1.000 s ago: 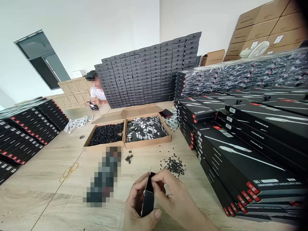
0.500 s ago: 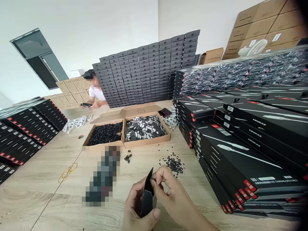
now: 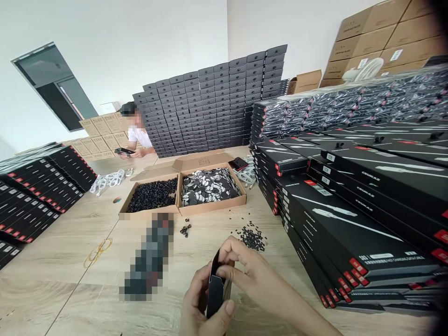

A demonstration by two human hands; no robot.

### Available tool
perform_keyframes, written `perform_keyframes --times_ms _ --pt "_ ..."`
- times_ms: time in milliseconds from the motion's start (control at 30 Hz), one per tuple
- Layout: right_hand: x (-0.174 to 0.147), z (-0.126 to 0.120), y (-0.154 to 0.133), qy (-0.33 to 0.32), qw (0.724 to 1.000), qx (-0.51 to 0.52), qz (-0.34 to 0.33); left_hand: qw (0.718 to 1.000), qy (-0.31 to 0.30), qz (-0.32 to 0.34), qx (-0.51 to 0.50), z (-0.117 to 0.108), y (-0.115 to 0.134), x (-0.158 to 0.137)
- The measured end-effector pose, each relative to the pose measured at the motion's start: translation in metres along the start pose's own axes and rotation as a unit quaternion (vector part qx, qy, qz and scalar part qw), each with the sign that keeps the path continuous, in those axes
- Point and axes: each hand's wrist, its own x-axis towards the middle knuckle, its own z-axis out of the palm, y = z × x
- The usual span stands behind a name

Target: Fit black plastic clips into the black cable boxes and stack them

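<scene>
Left hand point(image 3: 194, 303) wraps a small black box point(image 3: 214, 298), thumb on near side, fingers behind, open end up. Right hand point(image 3: 245, 266) at that open end, thumb and fingers drawn together by the flap; can't tell what they pinch. Stacked black boxes point(image 3: 315, 224) right of right hand. Pile of black bits point(image 3: 252, 238) just beyond it. Black rings point(image 3: 185, 228) ahead of left hand. Open carton point(image 3: 212, 210) past those. Co-worker point(image 3: 139, 137) far beyond, ahead-left, holding something black.

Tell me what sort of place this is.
Likely a packing workroom: stacked long black boxes printed with white cables, an open brown cardboard box of loose black-and-white pieces, and piled brown cardboard cartons.
</scene>
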Motion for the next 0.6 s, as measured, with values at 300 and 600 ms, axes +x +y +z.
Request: perform_keyframes --times_ms 300,600 --pt "0.009 0.004 0.01 0.049 0.998 0.038 0.021 0.997 -0.031 -0.026 -0.068 0.005 0.015 0.003" --pt "0.01 0.006 0.012 0.098 0.994 -0.047 -0.025 0.996 -0.03 -0.023 -0.085 0.007 0.015 0.001"
